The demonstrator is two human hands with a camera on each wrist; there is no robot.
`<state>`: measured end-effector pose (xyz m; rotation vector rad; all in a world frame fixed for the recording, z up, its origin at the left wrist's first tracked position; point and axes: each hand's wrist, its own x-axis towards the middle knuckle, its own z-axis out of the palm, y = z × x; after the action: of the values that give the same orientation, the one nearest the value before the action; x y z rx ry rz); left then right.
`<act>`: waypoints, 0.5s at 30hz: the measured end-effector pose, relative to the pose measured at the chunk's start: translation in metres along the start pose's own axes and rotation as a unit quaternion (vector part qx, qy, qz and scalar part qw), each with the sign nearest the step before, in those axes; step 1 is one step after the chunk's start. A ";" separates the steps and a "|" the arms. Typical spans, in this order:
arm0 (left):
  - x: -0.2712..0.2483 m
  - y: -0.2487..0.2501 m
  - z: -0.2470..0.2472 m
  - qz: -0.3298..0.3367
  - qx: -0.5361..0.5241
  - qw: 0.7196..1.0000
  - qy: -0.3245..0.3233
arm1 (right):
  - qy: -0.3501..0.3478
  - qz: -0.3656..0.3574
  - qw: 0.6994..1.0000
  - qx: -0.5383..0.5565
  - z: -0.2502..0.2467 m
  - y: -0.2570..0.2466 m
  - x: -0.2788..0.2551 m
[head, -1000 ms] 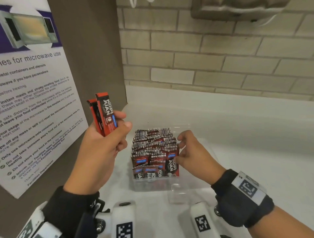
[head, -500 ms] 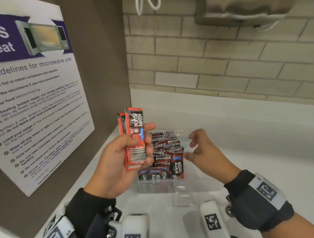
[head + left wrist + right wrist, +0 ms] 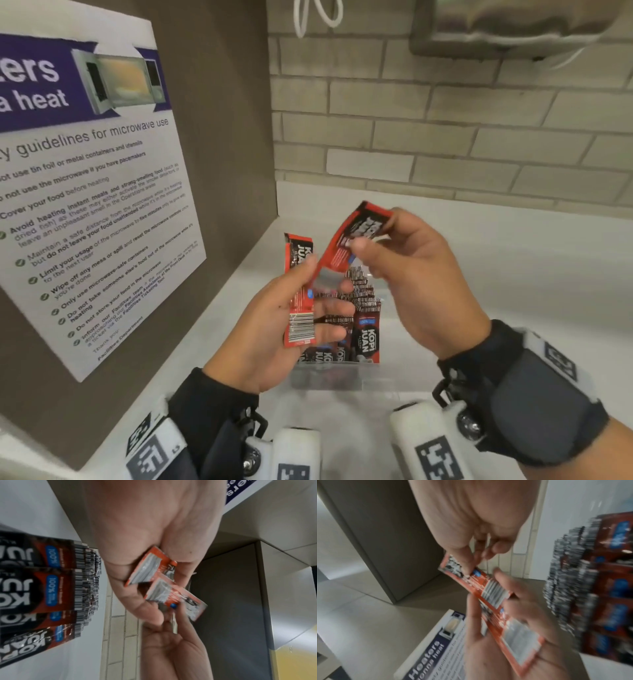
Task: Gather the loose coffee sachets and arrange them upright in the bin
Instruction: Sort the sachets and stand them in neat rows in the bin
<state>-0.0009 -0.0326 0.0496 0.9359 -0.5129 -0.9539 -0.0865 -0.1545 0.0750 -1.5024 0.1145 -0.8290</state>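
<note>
My left hand (image 3: 291, 318) grips a red and black coffee sachet (image 3: 300, 294) upright above the clear plastic bin (image 3: 329, 377). My right hand (image 3: 387, 253) pinches the top of a second sachet (image 3: 346, 246), which tilts down to the left until its lower end meets the left fingers. In the left wrist view both sachets (image 3: 159, 582) show end-on between the fingers. The right wrist view shows the pinched sachet (image 3: 477, 582) lying over the left hand's sachet (image 3: 510, 637). The bin holds several rows of sachets (image 3: 363, 318) standing upright, the left side hidden by my left hand.
The bin stands on a white counter (image 3: 496, 291) in a corner. A brown side panel with a microwave-use poster (image 3: 89, 192) rises close on the left. A brick wall (image 3: 445, 137) runs behind, with a metal dispenser (image 3: 513, 27) high on it.
My right hand rose from the bin's right side and took hold of one of the two sachets held by my left hand, tilting it rightward. The left hand moved slightly toward the bin.
</note>
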 end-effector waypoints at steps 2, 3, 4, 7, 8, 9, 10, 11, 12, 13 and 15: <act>0.002 0.000 0.000 0.002 -0.018 1.000 0.025 | -0.002 -0.084 0.996 -0.008 -0.004 -0.006 0.003; 0.003 0.000 0.000 0.006 -0.028 0.999 0.029 | -0.014 -0.129 0.991 -0.040 -0.006 -0.007 0.002; 0.003 0.000 0.001 0.013 -0.038 0.999 0.029 | -0.028 -0.169 0.981 -0.090 -0.007 -0.005 0.000; 0.003 0.002 0.005 0.055 -0.030 0.998 0.017 | -0.070 -0.217 0.942 -0.245 -0.009 0.012 -0.008; 0.004 0.001 0.004 0.068 -0.019 0.997 0.018 | -0.083 -0.221 0.931 -0.279 -0.009 0.018 -0.011; 0.004 0.002 0.002 0.076 -0.003 0.997 0.018 | -0.096 -0.218 0.925 -0.297 -0.010 0.022 -0.013; 0.004 0.002 0.001 0.081 0.016 0.996 0.019 | -0.104 -0.210 0.924 -0.301 -0.011 0.024 -0.014; 0.004 0.003 0.000 0.080 0.034 0.996 0.022 | -0.102 -0.197 0.930 -0.292 -0.012 0.022 -0.014; 0.004 0.003 -0.003 0.077 0.051 0.995 0.024 | -0.084 -0.178 0.941 -0.275 -0.013 0.020 -0.013; 0.003 0.003 -0.004 0.071 0.069 0.995 0.024 | -0.053 -0.151 0.953 -0.256 -0.013 0.015 -0.011; 0.003 0.002 -0.004 0.063 0.113 0.991 0.013 | -0.013 -0.081 0.972 -0.219 -0.014 0.004 -0.006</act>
<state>0.0046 -0.0323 0.0491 1.1046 -0.6607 -0.7795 -0.0967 -0.1636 0.0674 -1.9562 0.1650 -0.9566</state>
